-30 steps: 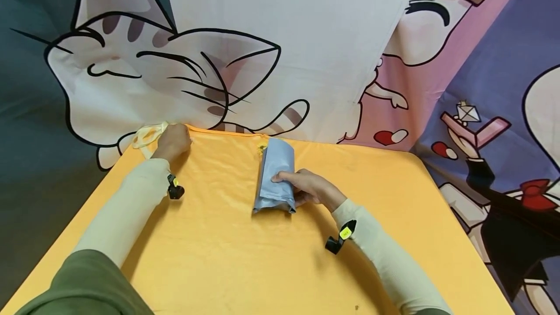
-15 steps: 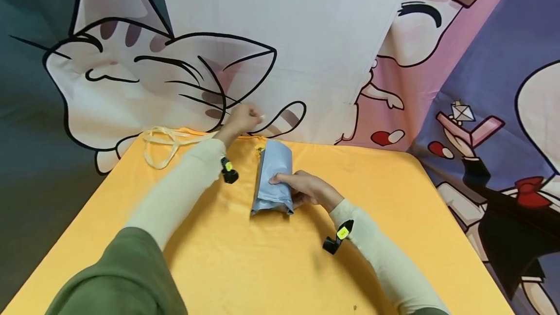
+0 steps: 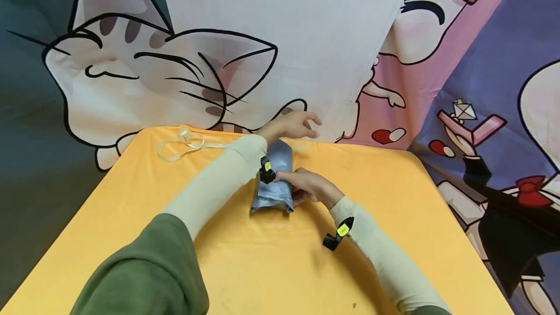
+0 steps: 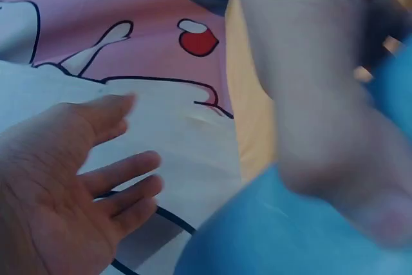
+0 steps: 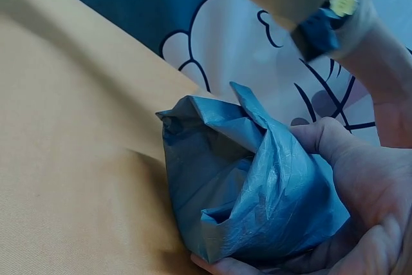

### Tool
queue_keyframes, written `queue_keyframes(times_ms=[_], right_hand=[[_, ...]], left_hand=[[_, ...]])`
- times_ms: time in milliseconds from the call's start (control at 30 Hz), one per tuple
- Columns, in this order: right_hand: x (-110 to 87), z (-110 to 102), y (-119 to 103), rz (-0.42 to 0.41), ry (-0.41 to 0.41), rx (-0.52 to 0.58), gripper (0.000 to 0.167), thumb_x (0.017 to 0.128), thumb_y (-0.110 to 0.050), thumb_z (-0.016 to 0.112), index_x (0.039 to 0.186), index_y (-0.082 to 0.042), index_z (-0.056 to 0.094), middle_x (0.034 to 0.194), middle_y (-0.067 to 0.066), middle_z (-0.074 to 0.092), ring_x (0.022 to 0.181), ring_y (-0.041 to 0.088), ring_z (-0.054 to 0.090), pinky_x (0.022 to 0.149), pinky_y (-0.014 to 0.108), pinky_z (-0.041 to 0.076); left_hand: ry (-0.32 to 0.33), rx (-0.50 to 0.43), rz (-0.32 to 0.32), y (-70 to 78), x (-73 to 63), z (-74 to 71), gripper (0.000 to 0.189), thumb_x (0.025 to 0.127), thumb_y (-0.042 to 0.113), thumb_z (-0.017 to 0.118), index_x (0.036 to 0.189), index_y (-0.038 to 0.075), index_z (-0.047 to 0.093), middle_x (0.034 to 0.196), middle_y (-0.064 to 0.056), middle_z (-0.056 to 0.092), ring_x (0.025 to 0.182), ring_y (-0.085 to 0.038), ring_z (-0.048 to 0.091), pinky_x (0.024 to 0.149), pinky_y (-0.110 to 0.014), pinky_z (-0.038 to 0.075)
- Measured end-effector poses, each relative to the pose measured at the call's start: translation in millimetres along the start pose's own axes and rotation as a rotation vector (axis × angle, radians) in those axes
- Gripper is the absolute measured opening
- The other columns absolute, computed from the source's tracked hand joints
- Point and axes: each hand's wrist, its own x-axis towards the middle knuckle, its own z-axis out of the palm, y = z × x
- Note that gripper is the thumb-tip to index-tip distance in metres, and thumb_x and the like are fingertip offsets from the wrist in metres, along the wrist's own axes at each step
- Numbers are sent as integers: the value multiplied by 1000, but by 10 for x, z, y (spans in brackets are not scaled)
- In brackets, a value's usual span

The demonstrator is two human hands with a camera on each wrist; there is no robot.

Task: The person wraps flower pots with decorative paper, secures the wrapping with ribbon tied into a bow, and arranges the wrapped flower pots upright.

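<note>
A folded blue plastic bag package point(image 3: 275, 196) stands at mid-table, one crumpled end facing me. My right hand point(image 3: 310, 186) grips its right side, thumb on top; in the right wrist view the fingers of the right hand point(image 5: 373, 204) wrap underneath the blue plastic point(image 5: 277, 185). Beyond the package's far end, my left hand point(image 3: 297, 124) reaches to the right with loosely spread fingers. Nothing shows between the fingers of the left hand point(image 4: 71, 178) in the left wrist view. A pale yellow ribbon point(image 3: 180, 147) lies looped at the back left and runs behind the left sleeve.
A yellow cloth point(image 3: 245, 256) covers the table. Along its back edge hangs a printed backdrop point(image 3: 315, 38) with a cartoon cat. The left sleeve point(image 3: 218, 179) and its wrist camera point(image 3: 266, 171) pass over the package's left side.
My left hand has moved right from the ribbon at the back left to past the package, drawing the ribbon along; its fingers have spread. The right hand keeps its grip on the package.
</note>
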Motion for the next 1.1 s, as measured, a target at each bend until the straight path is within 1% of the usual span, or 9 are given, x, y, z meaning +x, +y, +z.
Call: queue_keyframes(times_ms=[133, 233, 333, 400, 500, 567, 700, 867, 1100], right_hand=[[-2, -18, -21, -4, -1, -15, 45, 94, -51, 79, 107, -9, 72, 96, 5, 75, 78, 17, 73, 70, 33, 68], [-2, -34, -45, -6, -1, -17, 53, 94, -52, 80, 116, -5, 73, 102, 8, 79, 82, 18, 76, 72, 34, 69], [-5, -54, -74, -7, -4, -10, 57, 95, -51, 80, 124, -2, 72, 105, 9, 80, 85, 20, 78, 73, 35, 69], [-12, -69, -89, -10, -7, -11, 59, 96, -50, 79, 127, -1, 71, 106, 9, 81, 87, 20, 78, 74, 35, 69], [-12, -92, -100, -7, -4, -12, 60, 98, -49, 78, 130, 0, 69, 108, 10, 82, 88, 20, 78, 74, 35, 69], [-3, -105, -99, -5, -2, -14, 61, 99, -49, 77, 132, 1, 68, 110, 10, 82, 89, 20, 78, 75, 35, 69], [26, -119, -90, 11, 8, -22, 64, 99, -51, 77, 135, 1, 66, 114, 11, 80, 91, 22, 78, 77, 36, 70], [65, -91, -96, 22, 5, -48, 67, 99, -54, 78, 136, 1, 67, 118, 12, 79, 90, 21, 78, 76, 35, 70], [92, -66, -76, 18, -11, -61, 66, 98, -54, 80, 132, 1, 68, 116, 12, 76, 86, 20, 78, 74, 34, 69]], left_hand=[[218, -37, -48, -59, -248, -10, 58, 111, 45, 72, 157, 12, 61, 145, -16, 71, 132, -32, 67, 112, -51, 57], [388, -114, -182, -158, -546, 0, 84, 103, 66, 74, 165, 14, 51, 160, -17, 59, 149, -37, 52, 122, -61, 48], [448, -180, -364, -297, -882, 57, 115, 91, 88, 71, 173, 16, 35, 174, -18, 40, 162, -41, 37, 128, -68, 40], [404, -237, -455, -409, -1084, 113, 132, 87, 96, 66, 177, 10, 21, 176, -23, 38, 160, -44, 42, 128, -66, 43], [236, -413, -558, -563, -1309, 213, 140, 88, 96, 65, 177, 1, 14, 163, -30, 50, 137, -42, 65, 116, -57, 59], [112, -541, -591, -650, -1391, 282, 134, 93, 90, 66, 174, -7, 23, 152, -32, 61, 117, -37, 76, 104, -50, 67], [-39, -695, -600, -765, -1414, 414, 102, 98, 80, 69, 146, -9, 64, 131, -26, 78, 93, -25, 82, 85, -38, 71], [-62, -712, -626, -833, -1332, 474, 84, 96, 78, 73, 121, -2, 75, 103, -13, 83, 85, -19, 81, 77, -36, 70], [-74, -748, -681, -918, -1279, 473, 83, 95, 62, 84, 138, -5, 62, 105, -14, 79, 87, -23, 81, 80, -41, 72]])
